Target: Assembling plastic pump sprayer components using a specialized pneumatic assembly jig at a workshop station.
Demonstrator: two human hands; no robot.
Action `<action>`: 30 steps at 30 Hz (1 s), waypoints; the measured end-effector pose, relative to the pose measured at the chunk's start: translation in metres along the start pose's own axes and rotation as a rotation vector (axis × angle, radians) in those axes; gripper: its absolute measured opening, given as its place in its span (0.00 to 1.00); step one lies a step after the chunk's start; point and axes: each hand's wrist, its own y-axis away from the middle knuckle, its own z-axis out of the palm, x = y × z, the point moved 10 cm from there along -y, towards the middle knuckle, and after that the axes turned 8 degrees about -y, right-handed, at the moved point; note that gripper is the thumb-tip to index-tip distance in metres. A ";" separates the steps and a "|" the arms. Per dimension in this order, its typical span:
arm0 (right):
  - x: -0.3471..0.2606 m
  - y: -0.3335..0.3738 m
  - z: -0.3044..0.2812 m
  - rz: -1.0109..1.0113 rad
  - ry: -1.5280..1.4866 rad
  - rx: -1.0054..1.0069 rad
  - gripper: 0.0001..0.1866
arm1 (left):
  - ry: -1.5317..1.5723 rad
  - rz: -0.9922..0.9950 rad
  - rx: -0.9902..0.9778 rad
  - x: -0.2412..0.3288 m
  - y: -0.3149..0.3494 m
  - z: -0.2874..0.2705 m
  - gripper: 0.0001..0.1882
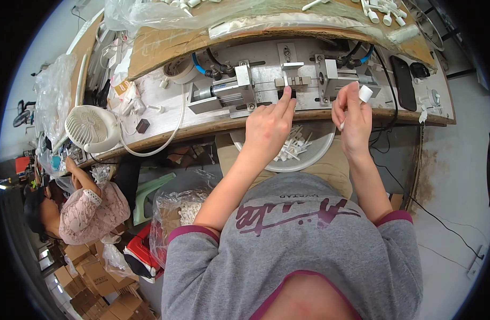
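Note:
My left hand (270,129) reaches to a small metal holding block (300,81) at the middle of the bench fixture. Its index and middle fingers are stretched out, tips at a white stem in the block; I cannot tell whether they press it. My right hand (355,120) is closed round a white plastic piece with a thick cylindrical head (365,94); the head sticks out beside the fingertips, and its thin stem is mostly hidden by the palm. Two metal pneumatic cylinders, left (229,92) and right (338,77), face each other across the block.
A round bowl (325,149) of white stems rests on my lap. A cardboard sheet (175,42) with white parts covers the bench's far side. A small fan (90,128) stands left, a black phone (403,82) right. Another person (93,213) sits at far left.

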 end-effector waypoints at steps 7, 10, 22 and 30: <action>-0.020 0.006 0.018 -0.162 0.080 -0.077 0.28 | 0.099 -0.035 -0.080 -0.012 -0.012 0.003 0.15; -0.001 0.007 0.014 0.131 -0.274 -0.084 0.25 | 0.053 -0.042 -0.096 -0.011 -0.009 0.005 0.17; -0.028 0.029 0.069 -0.632 1.152 -0.439 0.18 | 1.076 -0.348 -0.259 -0.019 -0.015 -0.026 0.18; 0.042 0.055 -0.017 -0.446 0.830 -0.246 0.09 | 1.025 -0.469 0.052 -0.044 0.010 -0.027 0.18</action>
